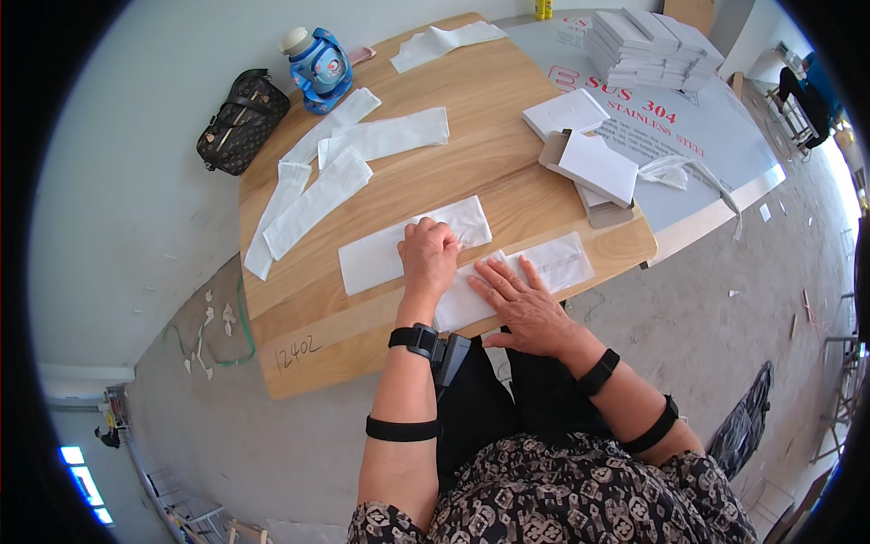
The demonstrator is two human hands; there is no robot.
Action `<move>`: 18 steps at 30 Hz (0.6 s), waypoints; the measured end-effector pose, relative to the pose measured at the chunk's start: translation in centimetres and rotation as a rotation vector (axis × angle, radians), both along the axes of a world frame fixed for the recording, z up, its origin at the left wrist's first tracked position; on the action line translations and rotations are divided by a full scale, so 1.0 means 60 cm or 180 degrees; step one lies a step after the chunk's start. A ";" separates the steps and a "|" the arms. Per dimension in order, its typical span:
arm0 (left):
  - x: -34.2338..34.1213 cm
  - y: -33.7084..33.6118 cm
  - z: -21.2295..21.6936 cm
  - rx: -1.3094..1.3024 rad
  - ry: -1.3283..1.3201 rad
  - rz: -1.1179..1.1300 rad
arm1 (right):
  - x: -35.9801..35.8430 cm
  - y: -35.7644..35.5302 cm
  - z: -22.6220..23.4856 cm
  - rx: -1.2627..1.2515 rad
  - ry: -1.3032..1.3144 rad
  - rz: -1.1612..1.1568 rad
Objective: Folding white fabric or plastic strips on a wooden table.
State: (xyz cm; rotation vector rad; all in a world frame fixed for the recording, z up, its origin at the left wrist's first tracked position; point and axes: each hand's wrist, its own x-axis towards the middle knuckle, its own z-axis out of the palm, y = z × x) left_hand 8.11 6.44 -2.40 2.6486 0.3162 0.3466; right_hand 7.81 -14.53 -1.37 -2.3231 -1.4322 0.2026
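On the wooden tabletop, my left hand (429, 258) is closed, its curled fingers gripping the surface of a white folded strip (370, 261) of thin, soft material. My right hand (526, 306) lies flat with its fingers spread, pressing on a second white strip (564, 260) at the table's near edge. The two strips lie almost side by side, both slanting up to the right. Part of each is hidden under my hands. Whether the strips are paper, cloth or film I cannot tell.
More white strips (317, 201) lie at the table's left, another (444, 43) at its far edge. White boxes (598, 168) sit at the right, some stacked on a grey sheet (652, 136). A blue bottle (322, 71) and brown handbag (243, 122) stand at the far left.
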 end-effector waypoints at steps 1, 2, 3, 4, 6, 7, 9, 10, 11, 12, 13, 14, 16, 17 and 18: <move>0.000 0.002 -0.006 -0.0097 0.0004 0.0160 | -0.001 0.001 0.001 0.0011 -0.0021 0.0005; 0.002 0.002 -0.006 -0.0097 0.0006 0.0159 | -0.001 0.000 0.003 0.0011 -0.0020 0.0004; 0.003 0.003 -0.006 -0.0151 0.0019 0.0164 | -0.001 0.000 0.006 0.0007 0.0001 0.0005; 0.001 0.004 -0.005 -0.0203 0.0030 0.0174 | -0.002 0.002 0.008 0.0004 0.0021 0.0011; 0.006 -0.033 0.018 -0.0132 -0.0126 0.0003 | 0.004 -0.008 0.003 -0.0020 0.0044 -0.0050; 0.008 -0.047 0.029 -0.0041 -0.0285 -0.0135 | 0.007 -0.012 0.000 -0.0022 0.0067 -0.0078; 0.007 -0.042 0.026 0.0074 -0.0027 -0.0074 | 0.004 -0.008 0.005 -0.0002 0.0076 -0.0052; 0.009 -0.040 0.024 0.0177 0.0234 -0.0026 | 0.003 -0.007 0.006 0.0007 0.0087 -0.0042; 0.008 -0.033 0.016 0.0188 0.0229 -0.0010 | 0.001 -0.004 0.009 0.0019 0.0082 -0.0026; 0.007 -0.025 0.008 0.0156 0.0141 0.0126 | -0.001 0.000 0.011 0.0010 0.0080 0.0002; 0.004 -0.016 0.001 0.0125 0.0052 0.0263 | -0.003 0.003 0.013 0.0002 0.0079 0.0032; 0.006 -0.014 0.002 0.0120 0.0051 0.0252 | -0.002 0.001 0.012 -0.0004 0.0078 0.0022; 0.007 -0.009 0.006 -0.0307 0.0239 0.0187 | -0.002 0.000 0.010 0.0012 0.0061 0.0011; 0.009 -0.021 0.012 -0.0323 0.0243 0.0162 | 0.001 -0.003 0.007 -0.0005 0.0063 -0.0014; 0.007 -0.038 0.022 -0.0171 0.0053 0.0022 | 0.003 -0.007 0.006 -0.0019 0.0071 -0.0042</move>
